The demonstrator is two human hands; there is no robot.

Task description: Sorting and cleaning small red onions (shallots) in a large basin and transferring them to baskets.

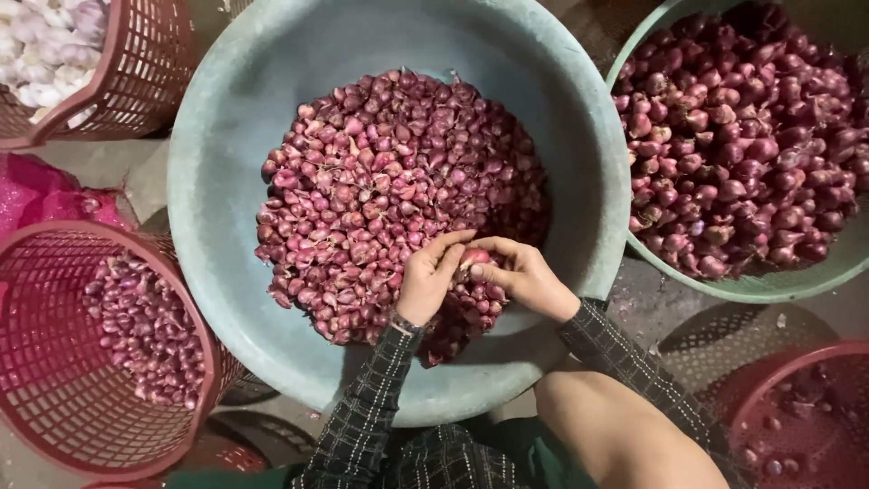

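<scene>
We had the big grey-green basin (pixel 226 136) in front of us, and it was the largest thing in view, holding a broad heap of unpeeled shallots (pixel 380 181) that covered most of its floor. To judge by that heap, most of the sorting and peeling lay ahead of us. To our right stood a second green basin (pixel 769 288), filled nearly to the rim with darker, glossier shallots (pixel 742 136); we took these for the finished ones, though we could not be sure. On our left a red mesh basket (pixel 36 380) held a smaller lot of pale purple shallots (pixel 145 326), and another red basket (pixel 136 72) at the upper left held whitish bulbs (pixel 45 54), perhaps garlic. A further red basket (pixel 769 398) at the lower right seemed nearly bare, with only scraps showing.

Over the near edge of the heap our hands met. Our left hand (pixel 425 281) was curled, fingers bent inward, pinching at the one shallot (pixel 472 257) we had picked out. Our right hand (pixel 525 276) was closed loosely round that same bulb, steadying it from the other side. It sat between our fingertips, just above the pile.
</scene>
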